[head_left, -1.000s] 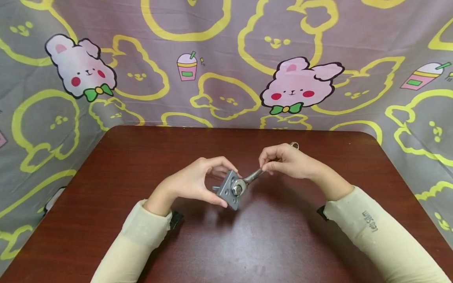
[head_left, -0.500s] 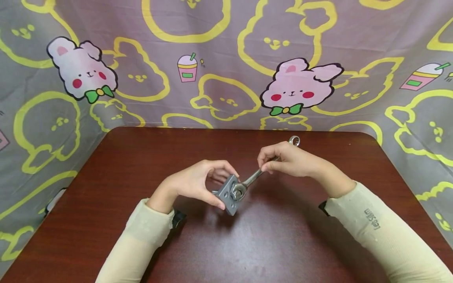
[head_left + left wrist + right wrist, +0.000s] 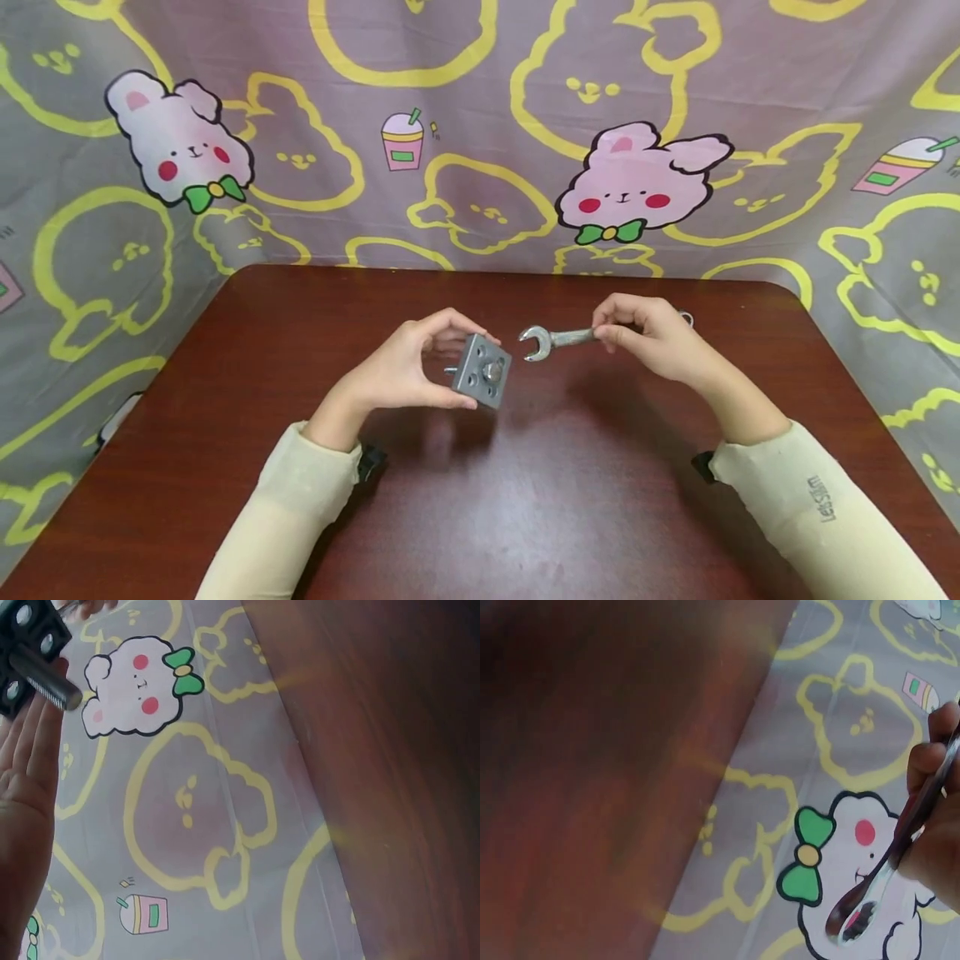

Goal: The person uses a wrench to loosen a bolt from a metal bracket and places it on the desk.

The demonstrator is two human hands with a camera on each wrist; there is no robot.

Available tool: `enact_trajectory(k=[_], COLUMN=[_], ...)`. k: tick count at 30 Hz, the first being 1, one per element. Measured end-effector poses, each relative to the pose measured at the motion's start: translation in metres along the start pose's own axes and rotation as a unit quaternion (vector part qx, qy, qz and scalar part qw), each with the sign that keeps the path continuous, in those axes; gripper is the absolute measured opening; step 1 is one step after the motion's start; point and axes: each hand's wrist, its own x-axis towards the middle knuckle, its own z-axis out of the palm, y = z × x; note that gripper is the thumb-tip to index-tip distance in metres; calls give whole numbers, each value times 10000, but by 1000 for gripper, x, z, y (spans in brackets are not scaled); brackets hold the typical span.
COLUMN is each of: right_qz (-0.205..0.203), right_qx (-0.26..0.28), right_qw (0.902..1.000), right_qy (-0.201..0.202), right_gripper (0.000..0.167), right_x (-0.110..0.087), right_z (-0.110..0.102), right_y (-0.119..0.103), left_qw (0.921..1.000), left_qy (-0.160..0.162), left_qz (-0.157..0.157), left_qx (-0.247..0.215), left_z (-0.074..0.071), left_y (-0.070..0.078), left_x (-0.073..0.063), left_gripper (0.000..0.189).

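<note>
My left hand [image 3: 405,362] grips a square grey plate [image 3: 471,382] by its edges, thumb below and fingers above. Several holes pierce the plate, and a bolt's hex head [image 3: 492,372] sits at its centre. Behind the plate the bolt's threaded shank [image 3: 46,677] sticks out, plain in the left wrist view. In my right hand [image 3: 651,337] is a combination wrench [image 3: 570,337], pinched at the handle between thumb and fingers. Its open end points at the plate, with a gap between them. The ring end [image 3: 859,921] extends past the hand.
Both hands are above a dark red-brown wooden table [image 3: 525,517]. A curtain [image 3: 465,125] printed with cartoon rabbits hangs behind and at the sides. At the left edge a small white and black object [image 3: 118,419] shows partly beyond the table.
The wrench has come off the bolt head and moved right and up with my right hand, its open end now visible. My left hand has raised the plate slightly and turned it.
</note>
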Motion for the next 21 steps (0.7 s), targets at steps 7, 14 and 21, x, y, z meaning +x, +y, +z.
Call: enact_trajectory(k=[7, 14, 21], right_qz=[588, 1430, 1645], right_qx=[612, 1962, 2567], right_qw=[9950, 9680, 9504], right_qy=[526, 631, 610], right_gripper=[5, 7, 5], right_x=[-8, -12, -9], right_z=[17, 44, 69], right_y=[-7, -16, -20], left_qw=[9944, 9771, 9635], left_qy=[885, 1853, 2314], left_qz=[289, 767, 1261], left_qx=[505, 715, 476], left_z=[-3, -1, 2], left_y=[-4, -9, -10], left_x=[-1, 2, 7], left_gripper=[70, 72, 75])
